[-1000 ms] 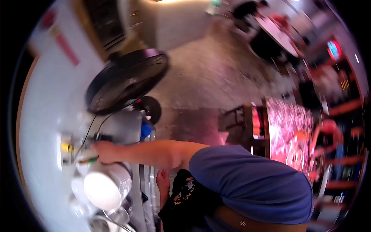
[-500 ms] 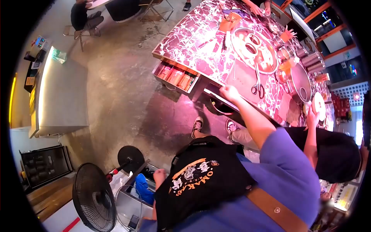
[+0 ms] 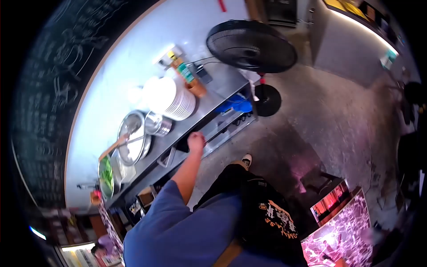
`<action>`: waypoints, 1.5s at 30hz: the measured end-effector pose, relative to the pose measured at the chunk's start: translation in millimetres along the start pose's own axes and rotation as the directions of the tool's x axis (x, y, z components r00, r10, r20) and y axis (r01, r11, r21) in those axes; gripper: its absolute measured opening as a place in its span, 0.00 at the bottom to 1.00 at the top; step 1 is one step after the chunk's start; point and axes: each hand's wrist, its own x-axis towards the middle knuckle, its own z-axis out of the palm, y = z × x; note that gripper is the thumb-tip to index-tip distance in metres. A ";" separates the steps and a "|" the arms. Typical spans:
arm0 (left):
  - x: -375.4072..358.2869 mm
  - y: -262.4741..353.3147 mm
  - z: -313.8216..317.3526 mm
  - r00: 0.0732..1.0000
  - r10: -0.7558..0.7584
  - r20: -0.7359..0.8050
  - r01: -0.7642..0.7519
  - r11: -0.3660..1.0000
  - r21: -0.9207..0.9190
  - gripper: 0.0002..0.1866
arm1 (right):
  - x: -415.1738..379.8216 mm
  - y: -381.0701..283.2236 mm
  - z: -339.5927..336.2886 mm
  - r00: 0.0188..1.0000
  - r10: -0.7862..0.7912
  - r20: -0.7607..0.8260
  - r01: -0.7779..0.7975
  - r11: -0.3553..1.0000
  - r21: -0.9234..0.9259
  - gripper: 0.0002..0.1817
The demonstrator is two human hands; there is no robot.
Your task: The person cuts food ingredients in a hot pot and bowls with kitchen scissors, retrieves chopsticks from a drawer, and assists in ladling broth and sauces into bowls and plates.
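My left hand (image 3: 196, 141) is stretched over the front edge of the steel counter (image 3: 216, 93), above its lower shelf. Its fingers look curled, and whatever they may hold is hidden. Beside it on the lower level is a pale container (image 3: 167, 157). On the counter stand a stack of white dishes (image 3: 178, 103), metal cups (image 3: 158, 124) and a large metal bowl (image 3: 144, 150). A wooden-handled utensil (image 3: 114, 147) lies across the bowl. Closer to the wall end, another bowl holds green leaves (image 3: 106, 174). My right hand is out of view.
A black fan (image 3: 251, 46) stands at the counter's far end, near a blue bag (image 3: 240, 104). Behind the dishes is a yellow-capped bottle (image 3: 183, 70). An open drawer (image 3: 330, 201) juts from the marbled table (image 3: 351, 220) at lower right.
My view has swung from the marbled table to the steel counter. My right hand, earlier at the table's edge, has left the view. My left hand now reaches out over the counter's edge.
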 end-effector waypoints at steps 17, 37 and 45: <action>-117.2 79.1 278.4 0.455 0.050 0.889 -0.172 0.985 0.033 0.12 | -103.2 -194.8 50.4 0.769 0.044 -0.638 0.343 0.813 0.470 0.12; -320.8 55.3 340.5 -0.034 -0.537 0.843 -0.554 0.712 0.431 0.17 | -274.0 -39.5 37.1 -0.653 0.544 -0.527 -0.111 0.619 0.778 0.16; -349.2 12.4 383.8 -0.303 -0.826 0.476 -0.814 0.484 0.321 0.20 | -276.3 -29.4 64.5 -0.623 0.633 -0.460 0.000 0.588 0.809 0.22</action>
